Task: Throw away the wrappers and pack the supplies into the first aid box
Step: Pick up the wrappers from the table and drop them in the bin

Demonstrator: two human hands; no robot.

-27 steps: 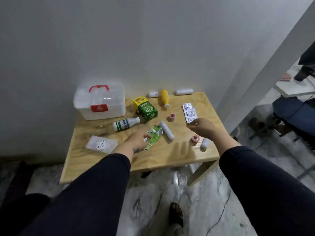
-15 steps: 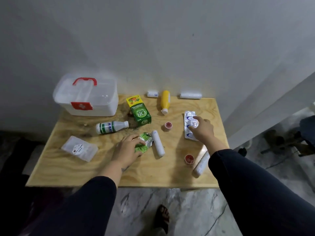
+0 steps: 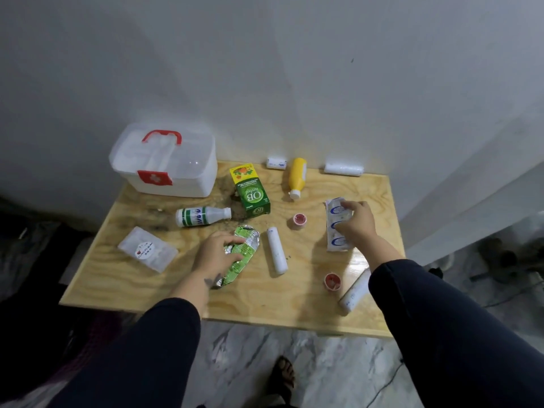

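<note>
A crumpled green foil wrapper (image 3: 245, 251) lies mid-table with my left hand (image 3: 216, 256) closed around its left side. My right hand (image 3: 357, 223) grips a silver blister strip with blue print (image 3: 335, 214) at the right. The white first aid box (image 3: 164, 164) with a red handle stands closed at the back left. Loose supplies lie around: a green OB box (image 3: 251, 194), a white and green bottle (image 3: 203, 216), a yellow bottle (image 3: 297, 176), a white roll (image 3: 276, 250) between my hands, and two small red tape rolls (image 3: 299, 220) (image 3: 332, 281).
A clear plastic packet (image 3: 147, 253) lies at the left front of the wooden table (image 3: 265, 298). White rolls (image 3: 343, 168) (image 3: 276, 163) rest by the back wall, another roll (image 3: 354, 291) near the right front edge. A foot in a sandal (image 3: 282, 378) is on the marble floor below.
My left hand has closed on the green wrapper and my right hand has reached forward onto the blister strip. The camera moved closer over the table.
</note>
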